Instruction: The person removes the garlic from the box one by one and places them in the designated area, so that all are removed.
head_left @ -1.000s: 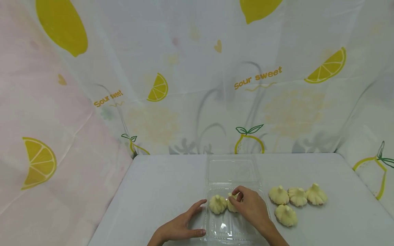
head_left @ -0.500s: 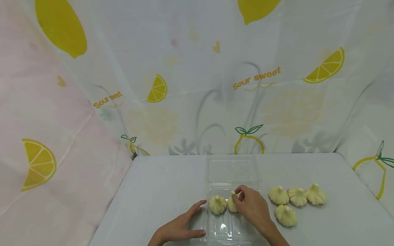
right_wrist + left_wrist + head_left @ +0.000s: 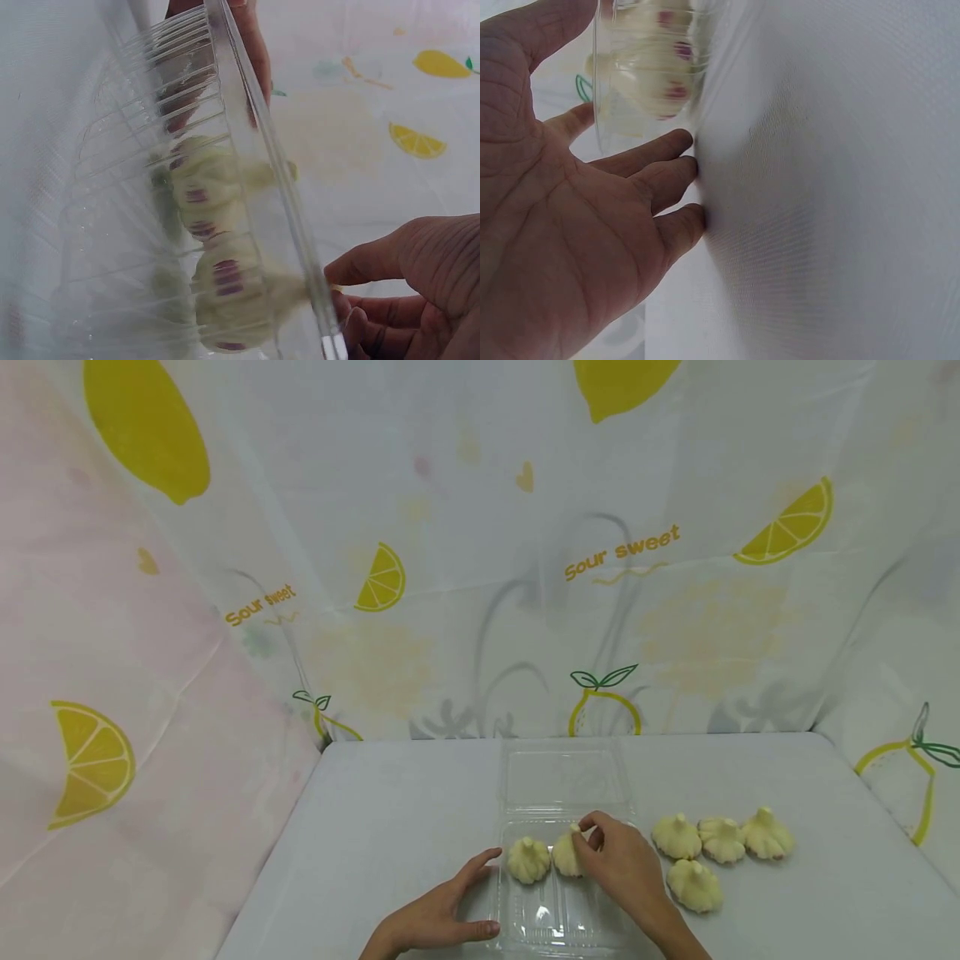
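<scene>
While the clear box [image 3: 538, 908] was flanked by the left hand [image 3: 437, 913], fingers outspread, a garlic bulb [image 3: 565, 857] inside, beside a second bulb [image 3: 528, 862], was pinched near its top by the right hand [image 3: 622, 866], its placing seemingly underway and gentle release apparently called for.

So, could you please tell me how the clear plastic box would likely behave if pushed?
The box would probably slide easily, looking like thin, smooth plastic. Its ridged sides may resist bending somewhat. The lid, folded open, could flap or trail along.
</scene>
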Motion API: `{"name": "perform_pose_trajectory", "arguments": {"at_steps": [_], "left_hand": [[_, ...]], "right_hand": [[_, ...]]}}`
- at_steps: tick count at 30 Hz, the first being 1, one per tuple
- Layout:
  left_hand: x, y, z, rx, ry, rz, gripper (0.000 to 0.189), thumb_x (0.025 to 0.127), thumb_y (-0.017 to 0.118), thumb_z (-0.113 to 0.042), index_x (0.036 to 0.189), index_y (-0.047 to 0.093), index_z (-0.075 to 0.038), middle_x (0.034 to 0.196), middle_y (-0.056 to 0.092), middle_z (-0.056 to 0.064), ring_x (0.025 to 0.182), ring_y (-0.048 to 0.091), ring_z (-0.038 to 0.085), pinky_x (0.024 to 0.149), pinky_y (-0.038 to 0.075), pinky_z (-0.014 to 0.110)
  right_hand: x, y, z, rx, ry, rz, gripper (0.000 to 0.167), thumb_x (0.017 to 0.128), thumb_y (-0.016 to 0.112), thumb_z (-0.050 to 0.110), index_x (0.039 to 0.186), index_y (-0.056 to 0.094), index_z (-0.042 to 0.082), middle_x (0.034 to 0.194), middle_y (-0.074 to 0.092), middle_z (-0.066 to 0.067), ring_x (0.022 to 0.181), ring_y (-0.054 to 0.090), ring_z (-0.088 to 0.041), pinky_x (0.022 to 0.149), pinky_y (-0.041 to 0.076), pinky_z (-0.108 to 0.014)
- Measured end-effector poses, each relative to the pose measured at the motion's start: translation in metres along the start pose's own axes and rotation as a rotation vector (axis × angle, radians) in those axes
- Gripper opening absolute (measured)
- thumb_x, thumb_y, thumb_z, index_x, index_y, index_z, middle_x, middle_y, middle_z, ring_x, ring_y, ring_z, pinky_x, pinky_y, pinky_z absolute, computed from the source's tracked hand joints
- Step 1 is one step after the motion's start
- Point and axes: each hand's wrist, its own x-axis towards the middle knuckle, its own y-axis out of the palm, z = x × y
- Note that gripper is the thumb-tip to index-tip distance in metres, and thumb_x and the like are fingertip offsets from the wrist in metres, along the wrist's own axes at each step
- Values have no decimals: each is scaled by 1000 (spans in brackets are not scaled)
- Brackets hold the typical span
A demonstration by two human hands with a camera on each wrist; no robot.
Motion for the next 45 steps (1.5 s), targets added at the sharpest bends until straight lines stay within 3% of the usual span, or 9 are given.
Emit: {"name": "perform_pose_trajectory", "arguments": {"at_steps": [21,31,45], "left_hand": [[1,0,2,13,-13,-7,85,90,71,-44,156,17,-34,151,41,17,138,36,38,106,33,59],[0,0,-1,7,-25,-6,85,90,70,-44,155,17,-34,151,40,17,138,35,38,106,32,59],[1,1,-1,-10,-39,-6,86,90,71,-42,156,17,-33,151,39,20,138,34,42,105,31,63]], "right_hand": [[-2,-15,-7,140,-5,35,8,88,72,24,94,72,19,70,58,11,62,54,-6,54,43,-25],[-2,-25,-9,131,-23,49,7,85,75,20,90,70,21,69,58,12,62,55,-6,58,44,-25],[-5,-50,-10,162,-66,103,9,87,77,21,92,71,20,69,57,9,61,52,-7,54,43,-24]]}}
